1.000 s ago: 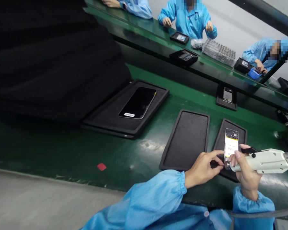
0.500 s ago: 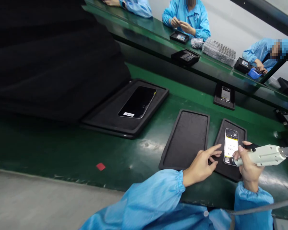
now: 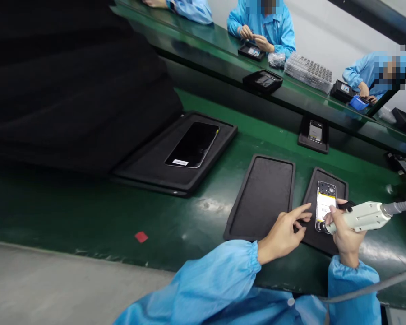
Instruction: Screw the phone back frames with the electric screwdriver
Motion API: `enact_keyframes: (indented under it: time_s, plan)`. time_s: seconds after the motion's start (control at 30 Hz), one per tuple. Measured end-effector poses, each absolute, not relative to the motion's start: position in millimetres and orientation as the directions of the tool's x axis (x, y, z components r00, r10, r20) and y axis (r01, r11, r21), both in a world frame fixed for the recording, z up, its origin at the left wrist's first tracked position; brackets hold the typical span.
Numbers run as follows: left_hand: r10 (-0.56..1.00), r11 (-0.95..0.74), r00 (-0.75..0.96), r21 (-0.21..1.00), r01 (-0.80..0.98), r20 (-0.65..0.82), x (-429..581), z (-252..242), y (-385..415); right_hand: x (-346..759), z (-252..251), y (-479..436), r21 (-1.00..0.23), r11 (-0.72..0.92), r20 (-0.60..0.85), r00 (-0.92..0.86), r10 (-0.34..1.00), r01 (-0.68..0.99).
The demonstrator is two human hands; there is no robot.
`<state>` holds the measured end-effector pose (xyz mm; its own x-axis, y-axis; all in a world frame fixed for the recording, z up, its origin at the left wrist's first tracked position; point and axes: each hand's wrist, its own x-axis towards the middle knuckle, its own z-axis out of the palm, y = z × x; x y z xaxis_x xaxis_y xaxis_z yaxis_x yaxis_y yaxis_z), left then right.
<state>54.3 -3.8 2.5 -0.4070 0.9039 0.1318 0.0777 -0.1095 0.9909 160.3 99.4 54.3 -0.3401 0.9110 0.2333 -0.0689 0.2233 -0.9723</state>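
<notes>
My right hand (image 3: 345,237) is wrapped round a white electric screwdriver (image 3: 367,216), which lies slanted with its dark tip at the lower end of an opened phone (image 3: 326,205). Whether the tip touches a screw is too small to tell. The phone's inside faces up, showing a white battery area with yellow edges, and it lies in a black tray (image 3: 309,196). At that tray's left side, my left hand (image 3: 283,234) hovers or rests with fingers spread, holding nothing. A second black tray (image 3: 269,194) lies under and beyond my left hand, with nothing in it.
Further left, a larger black tray (image 3: 149,174) bears a dark-screened phone (image 3: 192,144). A black cloth (image 3: 81,90) covers the far left. Another tray with a phone (image 3: 315,131) stands behind. A grey cable (image 3: 375,289) crosses my right sleeve. Co-workers sit across the bench.
My right hand and the screwdriver have shifted left, the tip staying around the phone's lower end. The tray behind has slid slightly left. My left hand has hardly moved.
</notes>
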Motion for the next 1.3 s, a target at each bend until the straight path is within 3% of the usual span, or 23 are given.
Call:
enact_keyframes:
  time_s: [0.3, 0.6, 0.87, 1.3]
  plan:
    - [0.907, -0.087, -0.406, 0.993, 0.083, 0.114, 55, 2, -3, 160, 56, 98, -0.956, 0.285, 0.289, -0.349, 0.892, -0.063]
    - [0.904, -0.086, -0.413, 0.993, 0.086, 0.114, 55, 2, -4, 162, 53, 99, -0.968, 0.232, 0.25, -0.346, 0.904, -0.094]
    - [0.905, -0.08, -0.413, 0.993, 0.081, 0.107, 55, 4, -5, 162, 57, 93, -0.966, 0.258, 0.225, -0.401, 0.888, 0.03]
    - [0.904, -0.074, -0.413, 0.991, 0.109, 0.113, 55, 1, -3, 170, 44, 97, -0.95, 0.306, 0.241, -0.487, 0.84, 0.058]
